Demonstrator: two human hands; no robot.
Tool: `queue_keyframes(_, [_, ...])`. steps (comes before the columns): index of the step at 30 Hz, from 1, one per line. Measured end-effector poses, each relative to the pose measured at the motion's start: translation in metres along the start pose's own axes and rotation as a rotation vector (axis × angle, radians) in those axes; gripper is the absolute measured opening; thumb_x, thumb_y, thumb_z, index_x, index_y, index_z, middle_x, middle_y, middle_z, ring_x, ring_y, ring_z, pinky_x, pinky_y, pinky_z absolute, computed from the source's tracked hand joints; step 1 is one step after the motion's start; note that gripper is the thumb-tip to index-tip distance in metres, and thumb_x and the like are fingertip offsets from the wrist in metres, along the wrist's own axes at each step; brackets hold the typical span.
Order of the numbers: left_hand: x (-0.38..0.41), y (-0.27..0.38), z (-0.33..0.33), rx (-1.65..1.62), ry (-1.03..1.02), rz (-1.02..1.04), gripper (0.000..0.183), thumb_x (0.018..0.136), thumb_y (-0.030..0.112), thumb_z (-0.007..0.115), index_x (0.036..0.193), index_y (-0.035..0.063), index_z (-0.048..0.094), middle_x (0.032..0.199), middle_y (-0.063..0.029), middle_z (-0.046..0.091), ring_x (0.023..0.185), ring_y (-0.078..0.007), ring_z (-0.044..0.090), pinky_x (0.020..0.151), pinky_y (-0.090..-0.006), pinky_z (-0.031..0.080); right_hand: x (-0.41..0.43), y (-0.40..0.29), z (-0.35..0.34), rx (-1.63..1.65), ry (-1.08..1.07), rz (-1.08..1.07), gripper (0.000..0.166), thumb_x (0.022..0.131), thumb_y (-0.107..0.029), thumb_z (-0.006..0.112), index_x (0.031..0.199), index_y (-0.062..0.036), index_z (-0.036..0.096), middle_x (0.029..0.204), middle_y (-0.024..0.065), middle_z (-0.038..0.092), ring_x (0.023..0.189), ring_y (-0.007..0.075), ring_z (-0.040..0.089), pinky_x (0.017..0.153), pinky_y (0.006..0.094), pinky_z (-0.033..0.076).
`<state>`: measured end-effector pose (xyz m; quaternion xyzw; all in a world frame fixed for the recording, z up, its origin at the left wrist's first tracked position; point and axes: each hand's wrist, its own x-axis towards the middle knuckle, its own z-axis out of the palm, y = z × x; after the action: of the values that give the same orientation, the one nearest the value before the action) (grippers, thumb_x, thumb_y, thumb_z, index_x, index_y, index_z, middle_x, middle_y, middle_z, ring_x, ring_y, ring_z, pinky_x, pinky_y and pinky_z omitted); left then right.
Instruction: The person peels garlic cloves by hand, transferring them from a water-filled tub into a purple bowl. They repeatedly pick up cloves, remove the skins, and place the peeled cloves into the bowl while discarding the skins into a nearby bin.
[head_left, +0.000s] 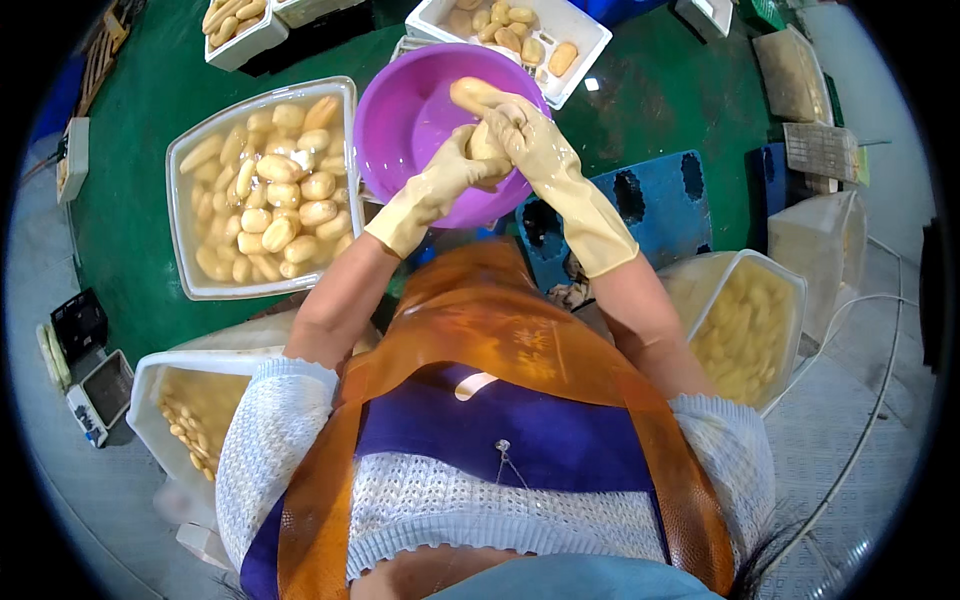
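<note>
Both my hands wear cream rubber gloves and meet over a purple plastic basin (397, 142). My left hand (457, 161) grips the lower part of a pale lotus root (486, 146) from the left and below. Around its upper right side my right hand (529, 135) is closed; the fingertips are partly hidden. Another lotus root segment (474, 95) sticks out to the upper left of my right hand; whether it joins the held piece cannot be told. Left of the basin, a white tub (174, 187) holds many peeled lotus roots (279, 169) in cloudy water.
A white foam box (585, 71) with lotus roots stands beyond the basin. A blue plastic pallet (664, 210) lies to the right. Tubs of pale pieces in water stand at lower left (195, 364) and right (799, 315). A hose (874, 405) crosses the floor at right.
</note>
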<state>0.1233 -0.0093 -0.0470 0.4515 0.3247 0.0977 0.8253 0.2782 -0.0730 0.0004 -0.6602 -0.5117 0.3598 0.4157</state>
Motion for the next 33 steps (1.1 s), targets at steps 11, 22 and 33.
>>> queue_keyframes(11, [-0.056,0.016,-0.041,0.867,0.035,0.737,0.09,0.07,0.013,0.087,0.148,0.0077,0.042,0.143,-0.0167,0.049,0.133,-0.0293,0.048,0.112,-0.0411,0.039,0.028,0.111,0.069,1.094,-0.288,0.576,0.036,0.107,-0.031,0.044,0.133,-0.0075,0.053,0.136,0.0142,0.057,0.121,0.0275,0.059,0.106,0.0404,0.049])
queue_keyframes(22, [-0.104,0.025,-0.08,-0.516,-0.167,-0.063,0.075,0.087,0.012,0.076,0.152,0.01,0.037,0.135,-0.0152,0.056,0.112,-0.0283,0.066,0.085,-0.0388,0.06,0.003,-0.034,0.087,0.466,0.095,0.291,0.029,0.105,-0.026,0.053,0.113,-0.0066,0.073,0.073,-0.0078,0.049,0.061,0.0034,0.036,0.055,0.0192,0.027])
queue_keyframes(33, [-0.112,0.006,-0.097,0.098,0.157,0.253,0.094,0.068,0.003,0.085,0.15,0.006,0.04,0.131,-0.0099,0.055,0.117,-0.0207,0.057,0.095,-0.0313,0.051,0.01,-0.087,0.113,0.109,-0.082,0.237,0.034,0.097,-0.031,0.062,0.119,-0.0056,0.068,0.118,0.0073,0.069,0.108,0.0198,0.065,0.091,0.0314,0.051])
